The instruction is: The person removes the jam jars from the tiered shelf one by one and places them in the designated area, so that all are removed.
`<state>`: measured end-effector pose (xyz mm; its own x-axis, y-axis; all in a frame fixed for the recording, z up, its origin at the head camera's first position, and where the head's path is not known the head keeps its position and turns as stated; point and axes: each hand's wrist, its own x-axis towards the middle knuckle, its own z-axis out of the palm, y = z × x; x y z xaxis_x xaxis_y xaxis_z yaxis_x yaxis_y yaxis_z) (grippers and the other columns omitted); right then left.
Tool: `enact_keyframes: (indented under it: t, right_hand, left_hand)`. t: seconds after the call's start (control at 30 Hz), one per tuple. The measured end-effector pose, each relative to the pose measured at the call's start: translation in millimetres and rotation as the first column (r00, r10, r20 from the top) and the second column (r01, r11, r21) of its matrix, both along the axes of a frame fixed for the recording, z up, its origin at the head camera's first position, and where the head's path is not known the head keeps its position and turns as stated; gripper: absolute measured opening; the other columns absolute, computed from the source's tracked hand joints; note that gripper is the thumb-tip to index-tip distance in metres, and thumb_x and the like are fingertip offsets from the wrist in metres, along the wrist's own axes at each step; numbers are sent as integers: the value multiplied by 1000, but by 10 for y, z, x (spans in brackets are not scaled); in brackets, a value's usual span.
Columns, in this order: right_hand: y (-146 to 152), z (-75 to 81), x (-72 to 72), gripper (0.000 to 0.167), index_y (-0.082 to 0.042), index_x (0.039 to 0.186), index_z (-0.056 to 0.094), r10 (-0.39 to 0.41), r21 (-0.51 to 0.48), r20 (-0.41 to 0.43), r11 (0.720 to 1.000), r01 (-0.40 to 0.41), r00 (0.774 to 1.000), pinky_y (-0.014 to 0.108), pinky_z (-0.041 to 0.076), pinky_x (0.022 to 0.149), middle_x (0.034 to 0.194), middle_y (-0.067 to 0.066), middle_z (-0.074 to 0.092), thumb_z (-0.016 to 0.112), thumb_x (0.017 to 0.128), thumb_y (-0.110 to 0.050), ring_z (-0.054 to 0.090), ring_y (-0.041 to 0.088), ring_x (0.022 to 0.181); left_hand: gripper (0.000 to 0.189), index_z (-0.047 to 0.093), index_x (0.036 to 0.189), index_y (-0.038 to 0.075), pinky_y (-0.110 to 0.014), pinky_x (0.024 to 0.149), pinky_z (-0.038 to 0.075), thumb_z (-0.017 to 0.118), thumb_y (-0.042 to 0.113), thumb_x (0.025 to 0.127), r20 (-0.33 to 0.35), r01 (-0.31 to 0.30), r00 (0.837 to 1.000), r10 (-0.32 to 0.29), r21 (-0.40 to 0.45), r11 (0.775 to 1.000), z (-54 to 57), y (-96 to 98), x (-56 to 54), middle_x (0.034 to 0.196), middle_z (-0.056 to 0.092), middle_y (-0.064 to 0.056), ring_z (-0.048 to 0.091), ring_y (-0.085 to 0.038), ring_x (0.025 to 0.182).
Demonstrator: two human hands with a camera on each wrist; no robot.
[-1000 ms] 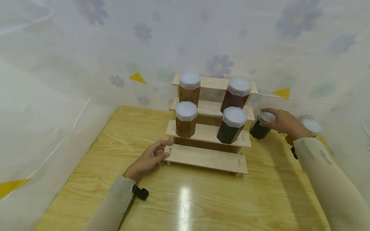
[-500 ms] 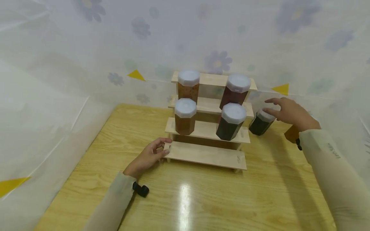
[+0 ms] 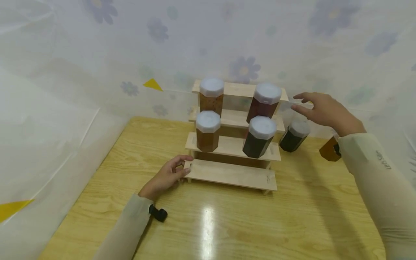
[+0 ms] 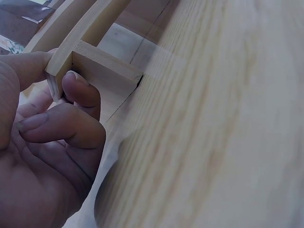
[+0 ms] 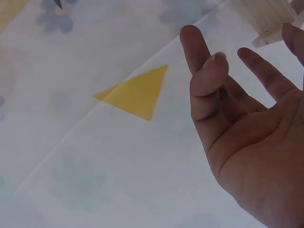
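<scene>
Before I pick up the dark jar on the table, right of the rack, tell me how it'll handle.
The dark jar looks nearly full, so it is probably weighty for its size. Its flat-sided body should resist rolling. Being taller than wide, it could tip if pushed near the top.

Shelf [image 3: 230, 175], centre of the clock as the person faces it: pale wood. Speckled jar [image 3: 211, 104], eleven o'clock: orange-brown, dark flecks. Maroon jar [image 3: 261, 110], two. Amber jar [image 3: 208, 142], nine. Blackish jar [image 3: 257, 146], four. Dark jar [image 3: 291, 141], three: greenish black. Orange-brown jar [image 3: 329, 151], three, farther out. Lids [image 3: 208, 121]: whitish. Table [image 3: 182, 231]: yellow, wavy grain. Wall sheet [image 3: 208, 68]: white, lilac flowers, yellowish centres, fainter green ones. Triangle [image 3: 152, 85], ten: yellow. Sleeves [image 3: 367, 177]: pale beige, dark lettering at four.
</scene>
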<state>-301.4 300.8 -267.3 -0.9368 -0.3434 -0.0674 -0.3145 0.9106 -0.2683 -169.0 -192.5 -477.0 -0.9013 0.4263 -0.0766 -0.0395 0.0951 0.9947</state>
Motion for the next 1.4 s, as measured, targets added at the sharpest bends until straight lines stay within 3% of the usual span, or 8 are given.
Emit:
enact_keyframes:
  t: [0.23,0.5,0.73,1.07,1.3,1.4]
  right_hand:
    - [-198,283,23,67,-5,159,36,38,-61,-72,997,-42,997,67,47,86,143,33,47,39,110,-51,69,38,87]
    - [-394,420,77,62,-9,159,37,95,-75,-142,991,-107,985,62,49,82,143,29,50,37,112,-48,67,35,85]
    - [-552,474,163,69,-22,166,22,149,-85,-160,983,-164,976,61,52,80,144,28,51,49,108,-49,70,34,87]
    - [-805,524,211,79,-28,162,35,253,-70,-193,960,-270,948,54,55,80,141,19,54,73,96,-48,68,32,92]
    - [-862,515,180,64,-21,151,55,307,-52,-204,945,-323,930,45,55,76,134,14,57,77,95,-41,66,25,85]
    - [-886,506,171,64,-21,150,56,304,-40,-197,947,-318,932,45,53,74,130,13,58,77,94,-43,63,25,83]
  left_hand:
    - [42,51,146,16,-25,49,37,62,25,107,-2,7,1000,-7,5,1000,-9,-13,17,103,49,-11,45,-19,64]
    - [39,53,144,17,-23,47,35,62,22,106,-7,-5,1000,5,8,1000,-42,-6,14,101,48,-11,39,-13,56]
    - [41,51,145,16,-24,48,36,62,25,107,-5,1,1000,-1,-1,1000,-44,0,26,107,51,-14,41,-14,58]
    - [41,52,145,17,-23,47,36,62,24,107,-11,-4,1000,4,3,1000,-58,-18,28,105,50,-12,40,-12,57]
    - [40,50,145,11,-23,45,35,60,18,108,-46,11,999,-11,16,1000,-81,-7,-1,102,49,-11,36,-10,52]
    - [40,50,145,10,-23,45,35,60,17,108,-62,15,998,-14,11,1000,-93,0,-13,101,49,-11,37,-9,52]
